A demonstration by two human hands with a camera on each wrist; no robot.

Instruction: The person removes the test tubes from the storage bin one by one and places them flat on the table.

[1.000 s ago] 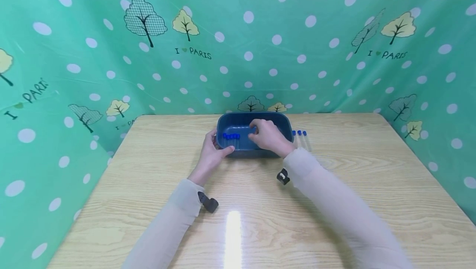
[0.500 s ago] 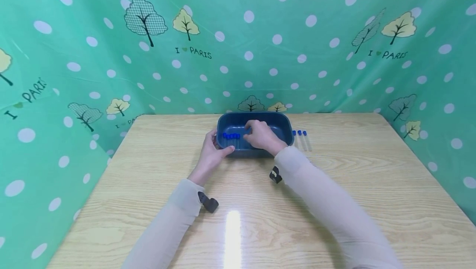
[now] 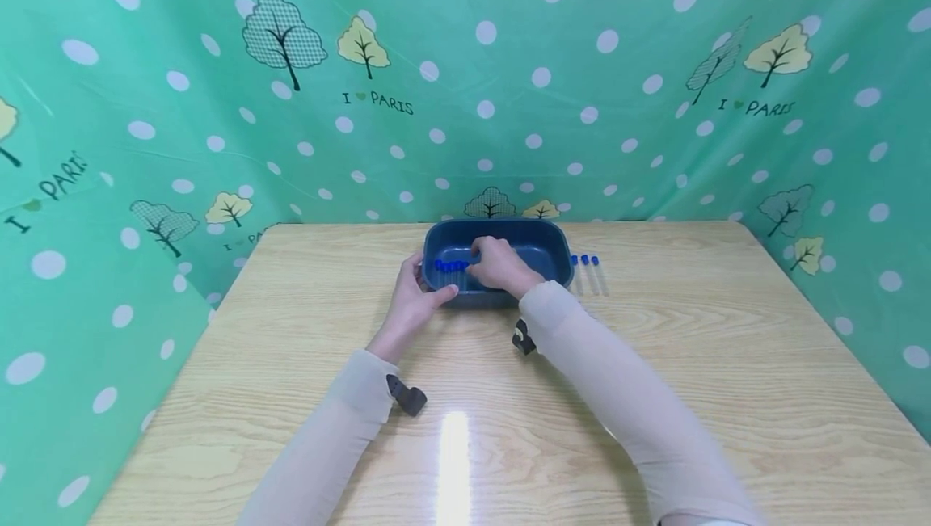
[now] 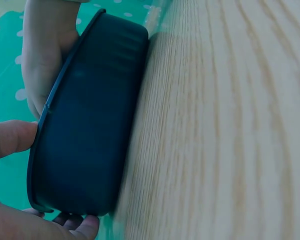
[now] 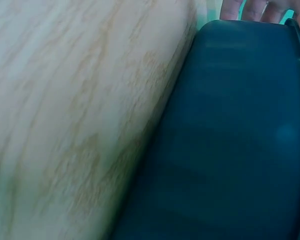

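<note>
A dark blue rectangular bin [image 3: 502, 300] stands on the table at the back. My left hand [image 3: 414, 300] grips its left end; in the left wrist view the thumb [image 4: 15, 137] lies on the rim and the other fingers reach round the outside. Inside, at the left, several clear tubes with blue caps [image 3: 451, 266] lie side by side. Over the bin's middle hangs my right hand [image 3: 500, 265], fingers bent down, fingertips right at the row's right end. I cannot tell whether it pinches a tube. The right wrist view shows the bin's outer wall [image 5: 230, 130].
To the right of the bin, three more blue-capped tubes [image 3: 585, 275] lie on the wooden table [image 3: 291, 397]. A green dotted curtain [image 3: 465, 65] hangs behind and along both sides. A small black camera [image 3: 407, 395] sits on each wrist.
My right hand has moved left inside the bin, up to the row of blue caps. My left hand, the bin and the three tubes outside have stayed in place.
</note>
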